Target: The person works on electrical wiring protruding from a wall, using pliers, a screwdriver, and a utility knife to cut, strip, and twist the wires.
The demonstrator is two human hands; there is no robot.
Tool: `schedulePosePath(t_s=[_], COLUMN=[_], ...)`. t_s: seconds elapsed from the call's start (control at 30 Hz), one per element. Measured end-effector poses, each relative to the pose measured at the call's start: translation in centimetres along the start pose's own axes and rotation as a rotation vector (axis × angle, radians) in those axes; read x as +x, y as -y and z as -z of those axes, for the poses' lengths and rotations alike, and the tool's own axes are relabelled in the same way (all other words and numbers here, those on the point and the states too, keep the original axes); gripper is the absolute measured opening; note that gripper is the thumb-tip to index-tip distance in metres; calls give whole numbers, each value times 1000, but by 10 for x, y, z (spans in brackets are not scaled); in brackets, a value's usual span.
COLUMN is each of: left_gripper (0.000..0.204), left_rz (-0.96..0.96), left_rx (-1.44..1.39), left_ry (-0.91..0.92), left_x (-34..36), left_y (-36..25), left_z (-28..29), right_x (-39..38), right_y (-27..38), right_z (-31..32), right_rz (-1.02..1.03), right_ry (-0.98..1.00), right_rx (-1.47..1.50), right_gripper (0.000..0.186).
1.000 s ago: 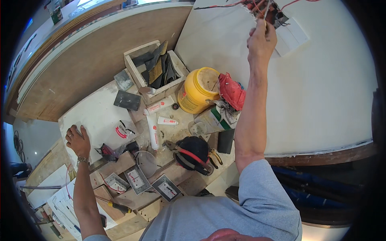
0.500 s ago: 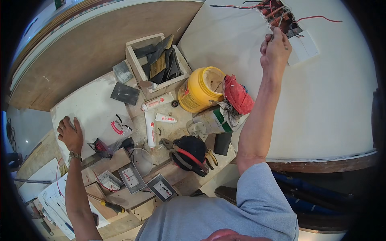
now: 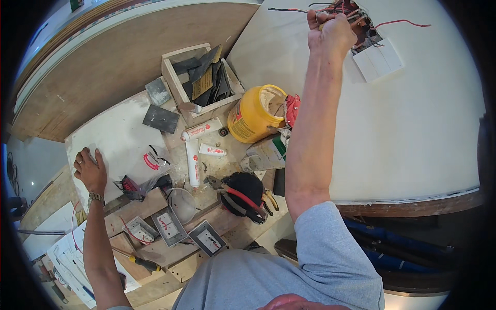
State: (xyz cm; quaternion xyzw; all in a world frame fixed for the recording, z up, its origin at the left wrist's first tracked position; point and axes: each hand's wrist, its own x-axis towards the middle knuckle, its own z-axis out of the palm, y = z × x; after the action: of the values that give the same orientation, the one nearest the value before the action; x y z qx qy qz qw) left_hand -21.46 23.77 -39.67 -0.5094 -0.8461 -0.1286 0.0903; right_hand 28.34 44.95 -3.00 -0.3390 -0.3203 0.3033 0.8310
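My right hand is raised at the far end of the white wall panel, closed beside a rough hole with copper-coloured pipes and loose wires. A bit of yellowish handle shows at its fingers; the rest of that slim tool is hidden. Loose red wire sticks out to the right of the hole, and a black-and-red wire to the left. Below the hole is a white square plate. My left hand rests on a white board, fingers spread, holding nothing.
A wooden box of sanding sheets stands beside a yellow tub. White tubes, pliers on a dark round thing, and grey switch boxes lie on the bench. A screwdriver lies lower left.
My right hand has moved left across the hole, uncovering more of the square plate, and the forearm now covers more of the red bag by the tub. My left hand has stayed put.
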Motion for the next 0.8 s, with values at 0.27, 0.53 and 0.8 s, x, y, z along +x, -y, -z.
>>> schedulePosePath(t_s=[0.27,0.53,0.8], left_gripper=[44,44,43], left_rz=[-12,-20,-22], left_rx=[-13,4,-2], left_ry=[-23,-23,-27], left_x=[-1,-1,-1], left_y=[4,3,3], left_z=[-3,-4,-4], right_x=[10,17,23], right_y=[-6,60,96], right_z=[16,64,78], right_rz=[39,-51,69], right_ry=[87,216,351], right_rx=[-123,-607,-1163], right_gripper=[8,17,22])
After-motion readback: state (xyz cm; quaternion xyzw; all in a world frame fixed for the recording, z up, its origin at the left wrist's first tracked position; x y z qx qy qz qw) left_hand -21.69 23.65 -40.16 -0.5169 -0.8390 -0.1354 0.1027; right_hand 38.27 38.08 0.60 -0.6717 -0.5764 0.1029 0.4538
